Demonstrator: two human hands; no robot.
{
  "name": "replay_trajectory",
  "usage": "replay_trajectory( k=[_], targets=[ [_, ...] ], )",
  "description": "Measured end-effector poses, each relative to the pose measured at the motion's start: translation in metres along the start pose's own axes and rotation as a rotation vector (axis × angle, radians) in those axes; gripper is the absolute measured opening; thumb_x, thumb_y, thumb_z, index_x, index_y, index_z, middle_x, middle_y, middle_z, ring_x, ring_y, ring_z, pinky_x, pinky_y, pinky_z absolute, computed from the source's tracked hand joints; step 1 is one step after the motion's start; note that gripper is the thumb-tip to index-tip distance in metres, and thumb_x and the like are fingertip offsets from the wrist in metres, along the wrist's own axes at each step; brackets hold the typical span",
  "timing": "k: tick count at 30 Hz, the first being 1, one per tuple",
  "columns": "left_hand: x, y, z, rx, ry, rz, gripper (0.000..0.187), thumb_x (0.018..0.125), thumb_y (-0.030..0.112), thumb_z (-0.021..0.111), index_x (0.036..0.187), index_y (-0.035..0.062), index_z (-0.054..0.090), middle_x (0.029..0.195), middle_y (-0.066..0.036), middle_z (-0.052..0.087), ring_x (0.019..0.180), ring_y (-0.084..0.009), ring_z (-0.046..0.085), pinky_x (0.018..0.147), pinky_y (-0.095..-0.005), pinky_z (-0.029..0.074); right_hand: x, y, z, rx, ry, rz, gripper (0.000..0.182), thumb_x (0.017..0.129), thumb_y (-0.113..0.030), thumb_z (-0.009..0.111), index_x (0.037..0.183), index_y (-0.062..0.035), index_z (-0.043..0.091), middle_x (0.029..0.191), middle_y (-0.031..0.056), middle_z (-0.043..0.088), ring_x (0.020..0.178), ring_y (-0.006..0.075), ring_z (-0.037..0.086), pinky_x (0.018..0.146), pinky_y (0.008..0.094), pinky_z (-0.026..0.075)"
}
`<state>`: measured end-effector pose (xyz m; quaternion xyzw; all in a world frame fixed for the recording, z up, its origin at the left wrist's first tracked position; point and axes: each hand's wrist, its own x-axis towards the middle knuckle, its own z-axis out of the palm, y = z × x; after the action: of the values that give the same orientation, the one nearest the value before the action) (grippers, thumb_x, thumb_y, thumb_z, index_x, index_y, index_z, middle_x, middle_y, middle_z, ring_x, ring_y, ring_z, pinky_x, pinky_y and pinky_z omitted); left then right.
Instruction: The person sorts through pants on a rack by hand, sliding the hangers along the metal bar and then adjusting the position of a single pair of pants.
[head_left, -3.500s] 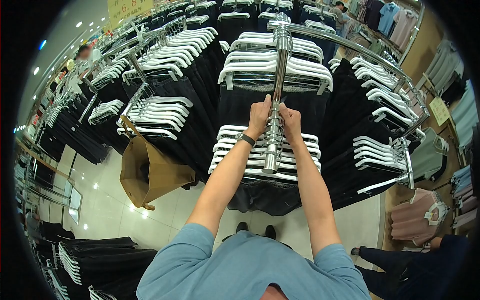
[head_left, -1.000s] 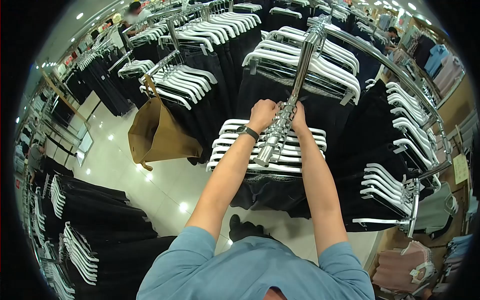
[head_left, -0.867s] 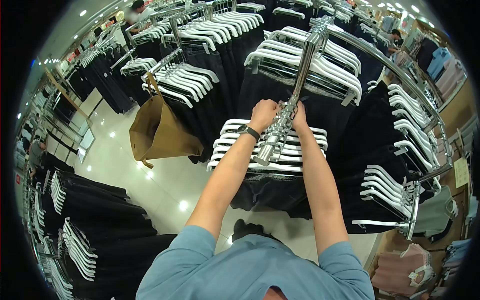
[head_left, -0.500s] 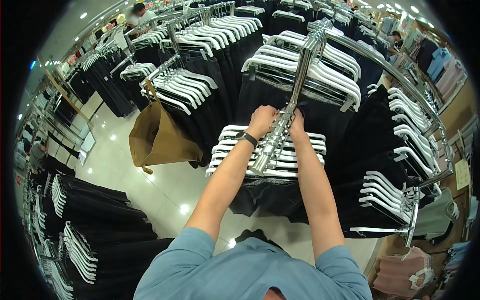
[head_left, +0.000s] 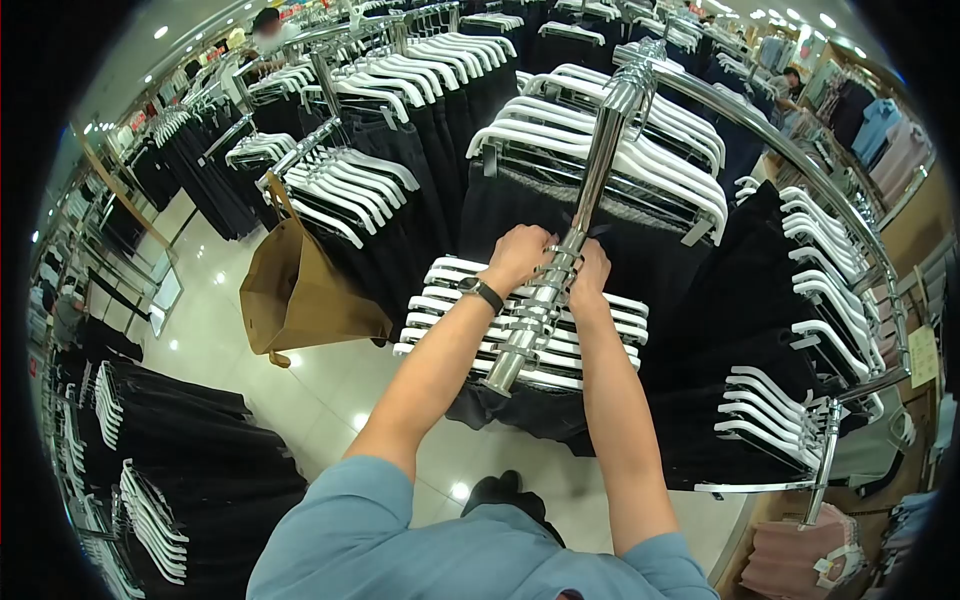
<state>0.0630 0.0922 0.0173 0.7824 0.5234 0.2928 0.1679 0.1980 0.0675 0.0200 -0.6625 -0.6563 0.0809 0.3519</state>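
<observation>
My left hand (head_left: 522, 252), with a dark watch (head_left: 482, 292) on its wrist, is left of the chrome rail (head_left: 590, 190), its fingers curled inward. On the rail's right side my right hand (head_left: 590, 268) is bent round behind it, partly covered by the rail. Both hands are at the far side of a bunch of white hangers (head_left: 440, 290) on the rail's front end. Dark garments (head_left: 515, 412) hang from these hangers. Whatever the fingertips grip is hidden. Farther up the same rail, more white hangers (head_left: 530, 140) carry black garments (head_left: 640, 235).
A brown bag (head_left: 310, 300) hangs from a rack at left, where white hangers (head_left: 350, 185) hold dark trousers. A curved chrome rail (head_left: 780, 135) with more hangers arches on the right. Black garments (head_left: 200, 430) fill the lower left. People are in the background.
My view has shifted a little, so the rail's front end and its hangers appear lower. More of my right hand shows beside the rail. Both hands stay close to the rail.
</observation>
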Motion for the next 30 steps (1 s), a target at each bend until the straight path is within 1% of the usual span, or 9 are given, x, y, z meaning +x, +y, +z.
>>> replay_trajectory(
  k=[2, 5, 7, 9, 10, 12, 18, 22, 30],
  targets=[
    [0.003, -0.002, 0.001, -0.006, -0.027, -0.010, 0.032, 0.077, 0.032, 0.061, 0.084, 0.0027, 0.071, 0.083, -0.024, 0.065, 0.088, -0.0447, 0.061, 0.077, -0.0510, 0.050, 0.001, 0.001, 0.004, 0.000, 0.050, 0.009, 0.044, 0.094, -0.041, 0.052, 0.074, -0.0052, 0.068, 0.072, 0.0108, 0.068, 0.064, 0.0237, 0.066, 0.055, 0.0334, 0.052],
    [0.000, 0.002, -0.002, -0.006, -0.026, -0.028, 0.032, 0.078, 0.032, 0.061, 0.086, 0.0032, 0.071, 0.084, -0.025, 0.065, 0.088, -0.0445, 0.061, 0.078, -0.0510, 0.050, -0.006, -0.016, -0.013, 0.381, -0.079, 0.245, 0.043, 0.095, -0.040, 0.053, 0.075, -0.0050, 0.067, 0.070, 0.0121, 0.067, 0.060, 0.0239, 0.066, 0.056, 0.0325, 0.052],
    [-0.003, 0.005, -0.006, -0.016, -0.011, -0.041, 0.032, 0.078, 0.031, 0.060, 0.088, 0.0034, 0.072, 0.085, -0.025, 0.065, 0.089, -0.0447, 0.061, 0.078, -0.0508, 0.050, -0.010, -0.017, -0.013, 0.450, -0.056, 0.224, 0.036, 0.093, -0.034, 0.056, 0.076, -0.0051, 0.066, 0.068, 0.0114, 0.066, 0.057, 0.0212, 0.065, 0.054, 0.0319, 0.052],
    [-0.005, 0.005, -0.007, -0.031, -0.004, -0.050, 0.031, 0.079, 0.031, 0.060, 0.089, 0.0036, 0.072, 0.086, -0.025, 0.065, 0.089, -0.0448, 0.061, 0.078, -0.0505, 0.050, -0.011, -0.010, -0.008, 0.244, -0.027, 0.066, 0.032, 0.092, -0.032, 0.057, 0.076, -0.0050, 0.066, 0.067, 0.0104, 0.065, 0.057, 0.0195, 0.064, 0.052, 0.0313, 0.051],
    [-0.006, 0.004, -0.007, -0.040, -0.003, -0.052, 0.031, 0.079, 0.030, 0.060, 0.090, 0.0037, 0.072, 0.086, -0.025, 0.066, 0.089, -0.0448, 0.061, 0.078, -0.0502, 0.050, -0.009, -0.008, -0.005, 0.290, -0.047, 0.114, 0.028, 0.091, -0.027, 0.057, 0.077, -0.0039, 0.066, 0.067, 0.0093, 0.065, 0.056, 0.0175, 0.063, 0.050, 0.0314, 0.051],
    [-0.006, 0.003, -0.006, -0.042, 0.008, -0.028, 0.031, 0.083, 0.031, 0.058, 0.088, 0.0026, 0.071, 0.085, -0.025, 0.066, 0.088, -0.0444, 0.062, 0.078, -0.0501, 0.050, -0.011, -0.003, 0.000, 0.539, -0.051, 0.229, 0.027, 0.091, -0.025, 0.057, 0.078, -0.0035, 0.066, 0.068, 0.0090, 0.065, 0.057, 0.0179, 0.064, 0.052, 0.0318, 0.052],
    [-0.015, 0.011, -0.013, 0.000, 0.008, -0.027, 0.038, 0.091, 0.033, 0.054, 0.081, -0.0004, 0.068, 0.081, -0.025, 0.065, 0.085, -0.0445, 0.062, 0.075, -0.0517, 0.049, -0.015, -0.020, -0.009, 1.308, 0.031, 0.672, 0.033, 0.090, -0.023, 0.055, 0.072, 0.0040, 0.062, 0.068, 0.0097, 0.060, 0.051, 0.0165, 0.051, 0.046, 0.0338, 0.038],
    [-0.017, 0.002, -0.005, 0.046, 0.096, 0.040, 0.043, 0.094, 0.037, 0.054, 0.077, -0.0005, 0.066, 0.079, -0.024, 0.064, 0.083, -0.0451, 0.062, 0.073, -0.0523, 0.049, -0.015, -0.009, 0.003, 1.273, 0.019, 0.556, 0.033, 0.092, -0.023, 0.050, 0.077, 0.0032, 0.063, 0.073, 0.0097, 0.061, 0.061, 0.0183, 0.056, 0.055, 0.0360, 0.042],
    [-0.017, -0.012, -0.001, 0.067, 0.129, 0.146, 0.028, 0.085, 0.027, 0.063, 0.078, -0.0007, 0.065, 0.079, -0.024, 0.065, 0.083, -0.0446, 0.062, 0.072, -0.0515, 0.049, -0.015, -0.011, 0.006, 1.350, 0.001, 0.633, 0.032, 0.094, -0.024, 0.048, 0.082, 0.0014, 0.064, 0.087, 0.0133, 0.065, 0.074, 0.0234, 0.062, 0.062, 0.0373, 0.046]
  ],
)
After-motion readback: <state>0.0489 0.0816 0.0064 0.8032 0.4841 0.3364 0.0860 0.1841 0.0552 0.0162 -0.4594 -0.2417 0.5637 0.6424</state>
